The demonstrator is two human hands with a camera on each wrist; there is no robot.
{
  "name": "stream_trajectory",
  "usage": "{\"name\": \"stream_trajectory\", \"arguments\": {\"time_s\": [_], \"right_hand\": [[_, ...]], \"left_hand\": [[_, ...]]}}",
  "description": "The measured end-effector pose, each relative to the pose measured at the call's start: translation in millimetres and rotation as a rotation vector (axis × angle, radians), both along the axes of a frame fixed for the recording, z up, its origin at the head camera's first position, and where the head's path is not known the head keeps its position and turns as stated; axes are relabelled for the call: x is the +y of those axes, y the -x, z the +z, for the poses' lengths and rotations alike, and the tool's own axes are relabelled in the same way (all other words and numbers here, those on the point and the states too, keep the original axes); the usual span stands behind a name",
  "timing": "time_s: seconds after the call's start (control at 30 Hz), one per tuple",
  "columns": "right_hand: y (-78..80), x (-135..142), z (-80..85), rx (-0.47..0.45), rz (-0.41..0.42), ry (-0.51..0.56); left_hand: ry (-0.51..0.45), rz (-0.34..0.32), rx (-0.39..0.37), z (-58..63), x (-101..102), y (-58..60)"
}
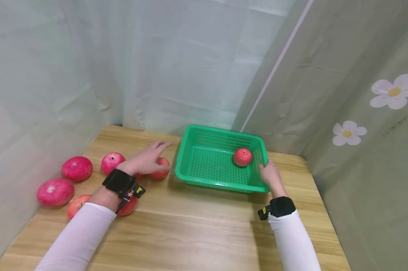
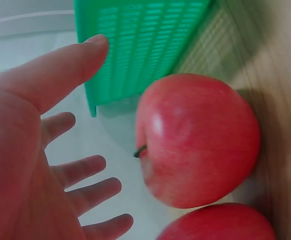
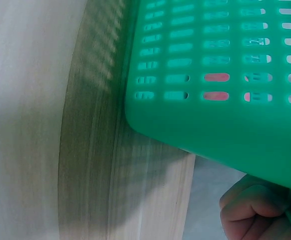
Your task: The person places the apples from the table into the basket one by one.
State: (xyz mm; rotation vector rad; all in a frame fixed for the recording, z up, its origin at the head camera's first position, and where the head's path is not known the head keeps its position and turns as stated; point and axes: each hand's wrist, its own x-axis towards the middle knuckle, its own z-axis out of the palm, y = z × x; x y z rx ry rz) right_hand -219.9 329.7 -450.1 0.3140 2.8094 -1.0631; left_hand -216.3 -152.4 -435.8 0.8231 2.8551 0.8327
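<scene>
A green plastic basket [image 1: 210, 184] with slotted walls stands on the table, one red apple [image 1: 242, 157] inside it near the right end. My right hand [image 1: 271, 176] grips the basket's right rim, its fingers curled over the edge in the right wrist view [image 3: 253, 207]. Left of the basket, my left hand [image 1: 146, 158] hovers above an apple [image 2: 200, 140], fingers spread and apart from it. A second apple [image 2: 220, 225] lies against that one, mostly hidden under the hand in the head view.
On the table's left side lie several more red fruits, among them a pinkish one [image 1: 112, 162], two darker ones [image 1: 77, 168] and apples partly covered by my left forearm [image 1: 78, 237]. Pale curtains [image 1: 190, 67] hang close behind the wooden table [image 1: 197, 233] and along both sides.
</scene>
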Motion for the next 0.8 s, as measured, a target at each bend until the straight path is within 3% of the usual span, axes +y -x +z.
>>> {"name": "stream_trajectory", "arguments": {"time_s": [0.5,0.8], "right_hand": [[-0.9,-2,3.6,-0.001,-0.011,-0.006],[1.8,-2,-1.2,0.006,-0.028,0.003]], "left_hand": [[0.031,-0.007,-0.053,-18.5,3,-0.3],[0.046,-0.027,-0.045,-27.3,5,-0.2]]}}
